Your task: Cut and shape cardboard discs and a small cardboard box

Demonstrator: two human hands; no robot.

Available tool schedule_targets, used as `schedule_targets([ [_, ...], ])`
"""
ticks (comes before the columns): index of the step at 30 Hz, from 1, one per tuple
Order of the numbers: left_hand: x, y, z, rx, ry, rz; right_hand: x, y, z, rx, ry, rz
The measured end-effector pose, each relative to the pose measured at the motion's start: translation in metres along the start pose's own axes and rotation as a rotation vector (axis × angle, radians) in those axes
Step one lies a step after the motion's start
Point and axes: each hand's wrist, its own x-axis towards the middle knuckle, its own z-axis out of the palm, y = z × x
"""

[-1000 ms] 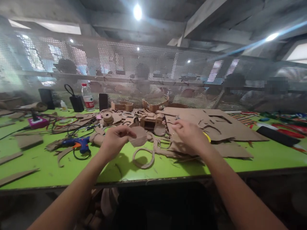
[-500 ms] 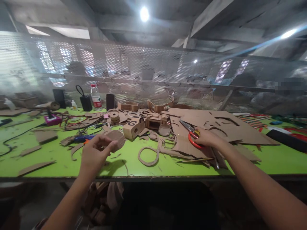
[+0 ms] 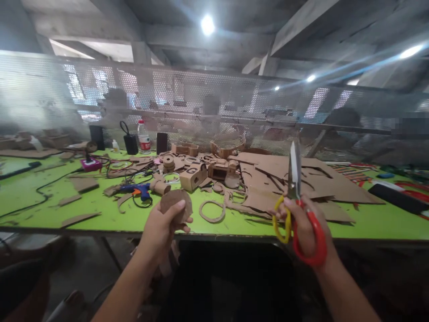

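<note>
Between the thumb and fingers of my left hand (image 3: 161, 228) is a round cardboard disc (image 3: 174, 203), held above the front of the table. My right hand (image 3: 306, 223) grips a pair of scissors (image 3: 295, 172) with one yellow and one red handle, the blades pointing up. A cardboard ring (image 3: 212, 211) lies flat on the green table between my hands. Behind the disc sit a cardboard box marked G (image 3: 193, 176) and a blue and orange glue gun (image 3: 139, 191).
Large cut cardboard sheets (image 3: 321, 192) cover the table's right half. Cardboard scraps and cables litter the left of the green table (image 3: 127, 219). A water bottle (image 3: 144, 138) and a black speaker-like box (image 3: 130, 144) stand at the back, before a perforated screen (image 3: 187, 98).
My right hand has lifted the scissors off the cardboard sheets and turned them blades up. My left hand has moved right and nearer with the disc.
</note>
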Motion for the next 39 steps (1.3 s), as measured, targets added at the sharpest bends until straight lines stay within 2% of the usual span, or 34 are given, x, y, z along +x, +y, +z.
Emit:
schedule_targets([
  [3,-0.023,-0.003,0.005,0.019,-0.036,-0.013,-0.072,-0.005,0.026,0.335,-0.136,0.044],
  [4,-0.03,-0.004,0.006,0.026,-0.052,-0.01,-0.093,-0.005,0.034,0.382,-0.18,0.043],
  [7,-0.049,-0.005,0.009,0.051,-0.093,0.014,-0.141,-0.007,0.057,0.262,-0.264,0.059],
  [9,-0.056,-0.007,0.011,0.064,-0.116,0.028,-0.157,-0.012,0.067,0.207,-0.327,0.039],
  [12,-0.062,-0.011,0.013,0.058,-0.164,0.03,-0.162,-0.021,0.073,0.24,-0.392,-0.003],
  [18,-0.067,-0.015,0.014,0.053,-0.165,0.006,-0.15,-0.028,0.069,0.284,-0.465,-0.056],
  [25,-0.069,-0.013,0.016,0.057,-0.165,-0.027,-0.157,-0.019,0.064,0.241,-0.45,-0.035],
  [32,-0.064,-0.016,0.009,0.188,-0.228,-0.105,-0.158,-0.022,0.052,0.142,-0.504,0.032],
  [35,-0.061,-0.022,0.003,0.23,-0.259,-0.152,-0.163,-0.011,0.048,0.143,-0.525,0.118],
  [39,-0.055,-0.031,-0.004,0.261,-0.307,-0.174,-0.166,0.009,0.041,0.09,-0.471,0.247],
])
